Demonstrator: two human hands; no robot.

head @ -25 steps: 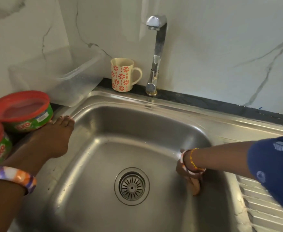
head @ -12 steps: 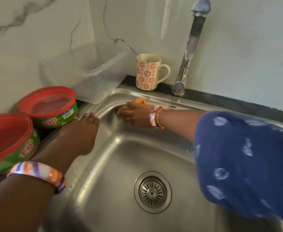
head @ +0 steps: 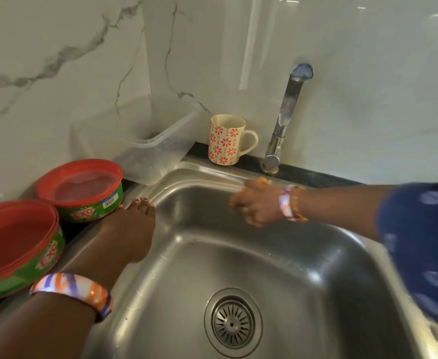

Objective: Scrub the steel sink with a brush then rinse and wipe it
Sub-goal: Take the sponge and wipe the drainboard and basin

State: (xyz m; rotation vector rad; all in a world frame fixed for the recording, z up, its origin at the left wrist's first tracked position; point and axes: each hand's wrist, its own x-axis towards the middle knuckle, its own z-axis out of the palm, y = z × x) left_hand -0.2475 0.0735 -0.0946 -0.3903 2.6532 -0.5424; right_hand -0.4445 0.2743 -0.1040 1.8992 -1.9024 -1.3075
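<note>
Steel sink's point(head: 277, 268) back wall, orange scrubber point(head: 260, 180) within right-hand grip point(head: 258, 203).

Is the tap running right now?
Off, it seems: no stream falls from the tap into the sink, and none shows around the drain.

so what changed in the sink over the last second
The right hand, gripping something orange, went from the basin's right wall up to the back-left corner, then slid right along the back wall of the sink towards the tap. The left hand stayed flat on the left rim. Mug and tubs unmoved.
</note>
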